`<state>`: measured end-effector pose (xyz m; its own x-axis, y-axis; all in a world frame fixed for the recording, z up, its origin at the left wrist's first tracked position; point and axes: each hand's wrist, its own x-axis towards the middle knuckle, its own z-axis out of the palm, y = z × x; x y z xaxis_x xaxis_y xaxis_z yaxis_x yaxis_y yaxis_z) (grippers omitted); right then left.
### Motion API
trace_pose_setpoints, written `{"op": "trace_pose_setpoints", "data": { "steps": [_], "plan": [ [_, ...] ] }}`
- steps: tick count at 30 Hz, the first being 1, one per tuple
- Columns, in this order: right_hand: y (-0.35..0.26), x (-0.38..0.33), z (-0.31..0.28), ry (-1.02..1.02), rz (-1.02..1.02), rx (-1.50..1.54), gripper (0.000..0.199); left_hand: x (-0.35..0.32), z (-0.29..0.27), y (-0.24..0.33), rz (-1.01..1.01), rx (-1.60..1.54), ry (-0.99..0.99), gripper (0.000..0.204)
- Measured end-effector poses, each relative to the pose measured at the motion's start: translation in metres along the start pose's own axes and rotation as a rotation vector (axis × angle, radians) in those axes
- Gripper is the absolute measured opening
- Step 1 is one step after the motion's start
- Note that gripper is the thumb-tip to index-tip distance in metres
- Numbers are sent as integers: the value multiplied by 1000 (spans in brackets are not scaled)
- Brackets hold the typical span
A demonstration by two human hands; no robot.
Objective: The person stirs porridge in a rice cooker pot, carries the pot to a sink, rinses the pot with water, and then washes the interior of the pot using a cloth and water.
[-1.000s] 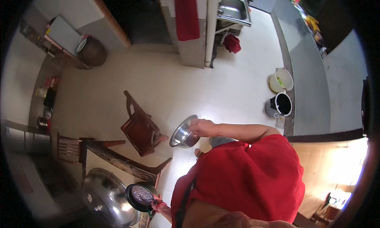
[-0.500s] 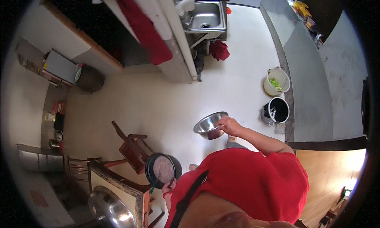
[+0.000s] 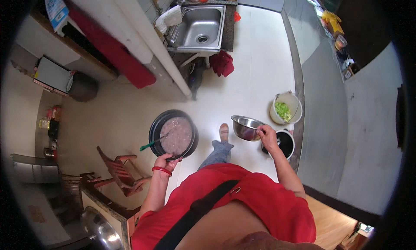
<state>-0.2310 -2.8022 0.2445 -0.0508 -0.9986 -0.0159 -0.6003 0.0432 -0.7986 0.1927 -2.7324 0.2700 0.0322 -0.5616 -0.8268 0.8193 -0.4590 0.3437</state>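
My left hand (image 3: 167,161) grips the near rim of a black round basin (image 3: 194,142), held out ahead of me on the left. Wet pinkish-grey mush (image 3: 177,138) fills much of it, and a utensil with a green handle (image 3: 147,146) leans over its left edge; the tool's working end is partly sunk in the mush. Out to the right, the fingers of my right hand (image 3: 268,137) are closed on the rim of a shiny steel bowl (image 3: 248,129). The bowl is tilted, and only part of its inside shows.
Ahead stands a steel sink (image 3: 201,29) beside a white pipe (image 3: 160,50). A white bucket (image 3: 294,107) with green scraps and a dark-lined bucket (image 3: 287,146) line the right wall. A wooden chair (image 3: 119,172) and a table with a steel lid (image 3: 100,226) are at left.
I have stepped forward, toward the sink and buckets. The basin in my left hand has come up and forward into fuller view. My right hand has carried the steel bowl to the right.
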Motion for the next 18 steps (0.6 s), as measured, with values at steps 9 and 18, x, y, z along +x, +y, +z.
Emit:
{"op": "trace_pose_setpoints", "data": {
  "steps": [9, 18],
  "plan": [
    [70, 160, -66, 0, 81, 7, 21, 120, 219, 23, -88, 199, -189, 34],
    [80, 341, -134, 134, -92, -254, 19, 191, 425, 50, -74, 370, -225, 31]
  ]
}}
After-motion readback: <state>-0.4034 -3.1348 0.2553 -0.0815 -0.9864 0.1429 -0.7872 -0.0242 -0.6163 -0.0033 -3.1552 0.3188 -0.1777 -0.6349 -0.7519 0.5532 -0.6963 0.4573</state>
